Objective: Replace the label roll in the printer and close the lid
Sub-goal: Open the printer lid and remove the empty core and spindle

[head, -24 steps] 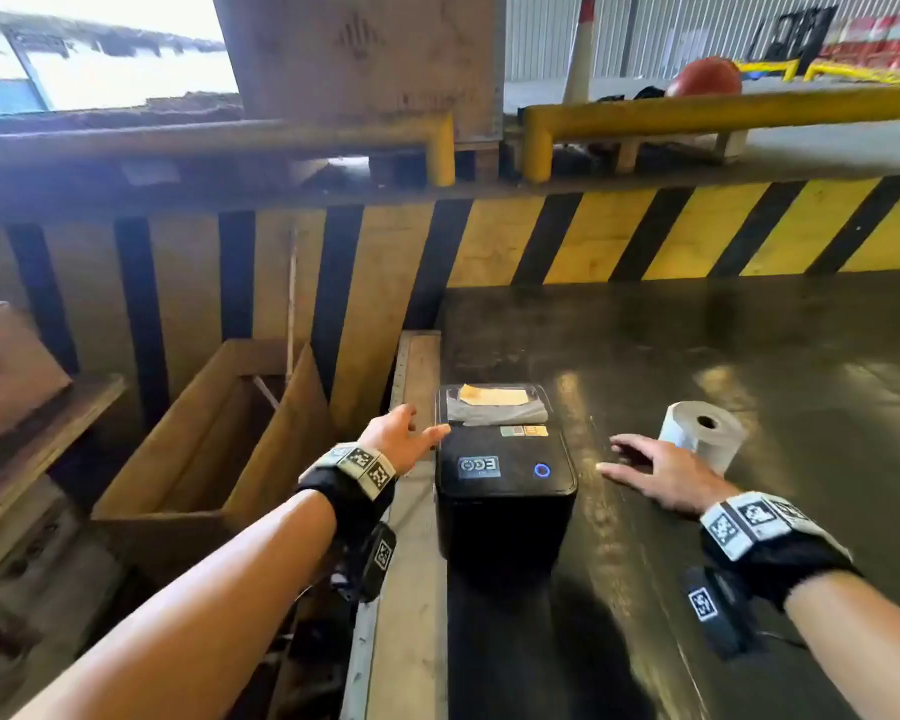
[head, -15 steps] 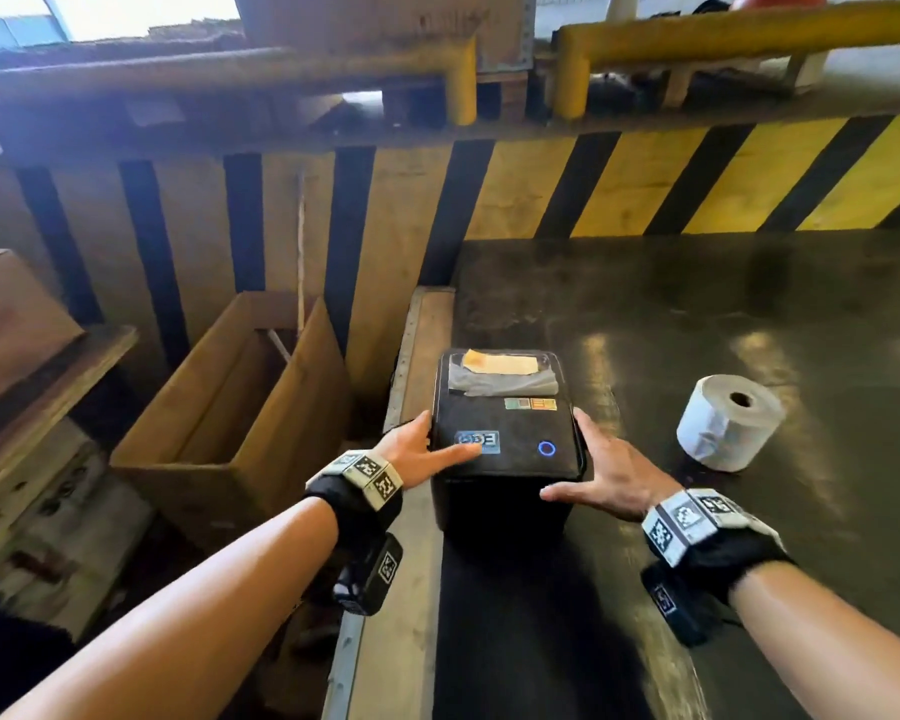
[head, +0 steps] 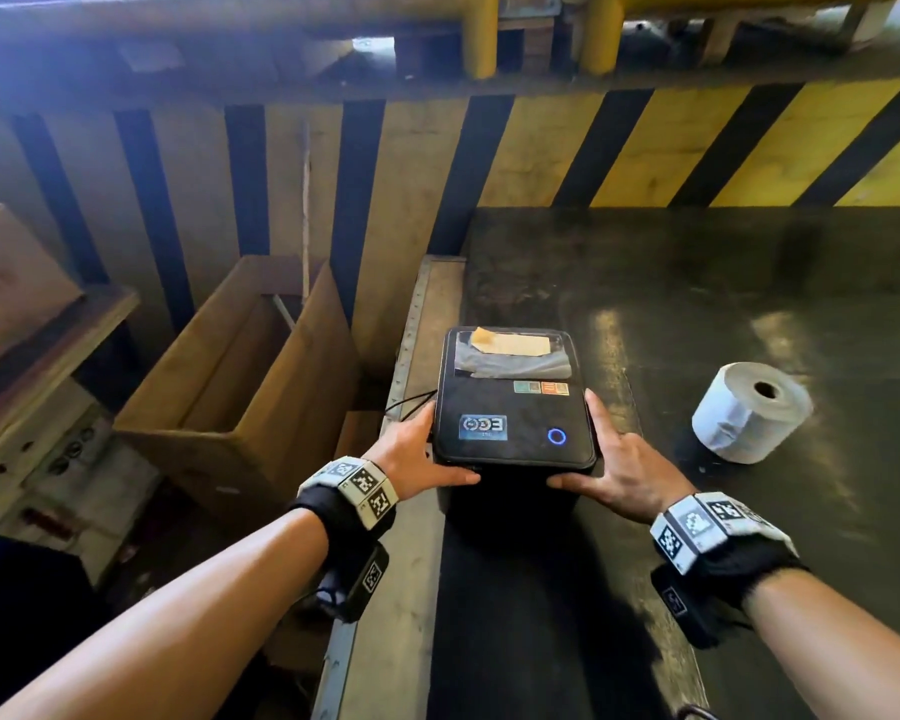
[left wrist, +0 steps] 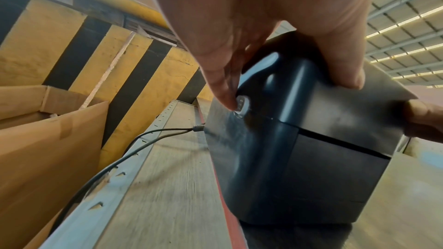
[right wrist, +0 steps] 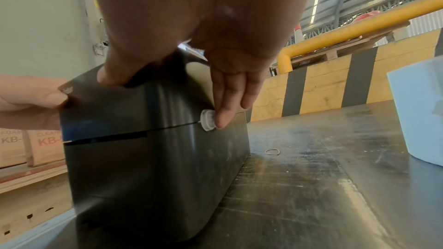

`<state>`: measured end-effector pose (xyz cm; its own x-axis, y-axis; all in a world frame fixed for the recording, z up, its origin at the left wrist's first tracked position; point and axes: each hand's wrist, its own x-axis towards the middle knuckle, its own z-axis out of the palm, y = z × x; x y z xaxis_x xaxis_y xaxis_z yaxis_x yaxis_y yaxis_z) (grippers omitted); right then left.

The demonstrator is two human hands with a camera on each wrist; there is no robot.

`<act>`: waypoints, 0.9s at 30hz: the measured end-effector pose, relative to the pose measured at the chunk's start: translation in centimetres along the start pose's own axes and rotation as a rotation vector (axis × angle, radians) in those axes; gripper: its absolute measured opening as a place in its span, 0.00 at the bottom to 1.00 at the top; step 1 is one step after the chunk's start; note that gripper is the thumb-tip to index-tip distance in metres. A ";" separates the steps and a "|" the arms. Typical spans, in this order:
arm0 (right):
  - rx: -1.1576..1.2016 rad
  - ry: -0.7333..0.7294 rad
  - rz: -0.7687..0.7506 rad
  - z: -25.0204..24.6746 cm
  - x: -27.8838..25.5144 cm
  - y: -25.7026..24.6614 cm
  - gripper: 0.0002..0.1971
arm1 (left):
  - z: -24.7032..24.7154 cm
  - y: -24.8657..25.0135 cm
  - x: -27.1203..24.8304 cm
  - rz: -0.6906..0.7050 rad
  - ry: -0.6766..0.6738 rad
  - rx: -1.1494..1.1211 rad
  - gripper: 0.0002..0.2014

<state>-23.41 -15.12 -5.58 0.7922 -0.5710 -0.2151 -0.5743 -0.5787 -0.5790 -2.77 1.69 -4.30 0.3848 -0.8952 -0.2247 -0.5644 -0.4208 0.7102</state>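
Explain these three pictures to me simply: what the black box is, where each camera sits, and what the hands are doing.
No robot here: a person wears one camera on the head and one on each wrist. The head view looks down on a black label printer standing on a dark table, its lid down. The left hand and right hand grip its two sides. Each wrist view looks along the fingers: a left fingertip and a right fingertip each touch a small pale side button. A white label roll lies apart on the table, to the printer's right. A cardboard box stands left.

One printer (head: 513, 407), one label roll (head: 749, 413), two hands, one cardboard box (head: 219, 397).
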 end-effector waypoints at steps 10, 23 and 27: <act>-0.023 0.007 0.036 -1.9 0.6 -0.7 0.66 | -1.3 0.8 0.4 -0.012 0.032 -0.024 0.41; -0.142 0.423 -0.095 -4.5 1.4 -5.1 0.41 | -4.4 4.6 3.5 -0.020 0.469 -0.184 0.25; -0.230 0.391 -0.115 -4.5 2.6 -5.8 0.36 | -5.6 6.1 5.7 -0.075 0.529 -0.168 0.29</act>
<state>-18.95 -15.86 0.80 0.7416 -0.6467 0.1785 -0.5530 -0.7399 -0.3829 0.10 -5.14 2.52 0.7578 -0.6500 0.0565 -0.4144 -0.4126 0.8112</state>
